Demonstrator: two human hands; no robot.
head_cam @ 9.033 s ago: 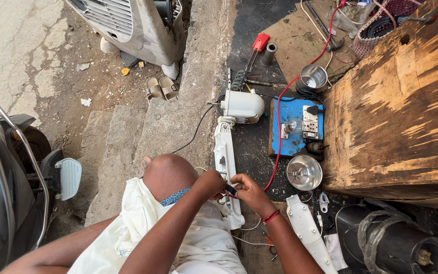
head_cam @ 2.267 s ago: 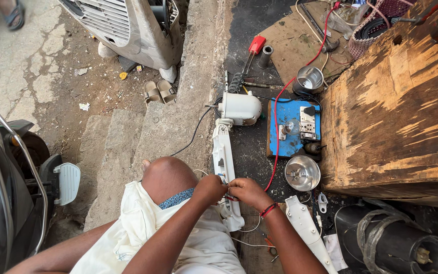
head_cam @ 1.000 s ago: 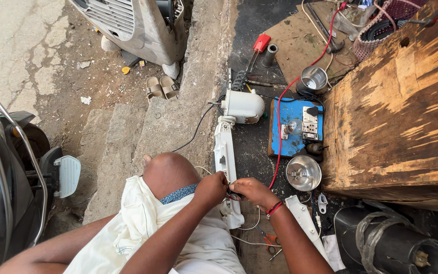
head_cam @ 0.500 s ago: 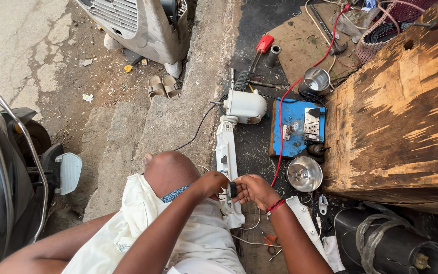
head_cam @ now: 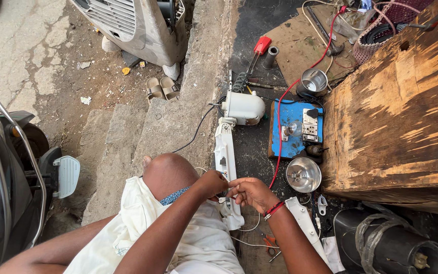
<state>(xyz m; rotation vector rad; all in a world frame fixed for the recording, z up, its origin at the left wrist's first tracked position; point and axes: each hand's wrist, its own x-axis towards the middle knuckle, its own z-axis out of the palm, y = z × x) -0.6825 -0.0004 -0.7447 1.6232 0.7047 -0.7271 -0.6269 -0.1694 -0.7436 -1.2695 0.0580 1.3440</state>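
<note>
Head view: my left hand [head_cam: 212,183] and right hand [head_cam: 252,193] meet over the lower end of the long white appliance housing [head_cam: 225,157], which lies on the dark floor [head_cam: 254,30] beside my knee [head_cam: 168,175]. My fingers pinch narrowly around something too small to identify. A blue test board [head_cam: 292,139] and a round metal reflector [head_cam: 302,175] lie nearby.

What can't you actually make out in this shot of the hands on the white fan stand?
- Head view: whatever the left hand and right hand pinch at the white fan stand is hidden by the fingers.
- The scooter is cut off by the left edge.
- Parts on the blue test board are too small to identify.
</note>
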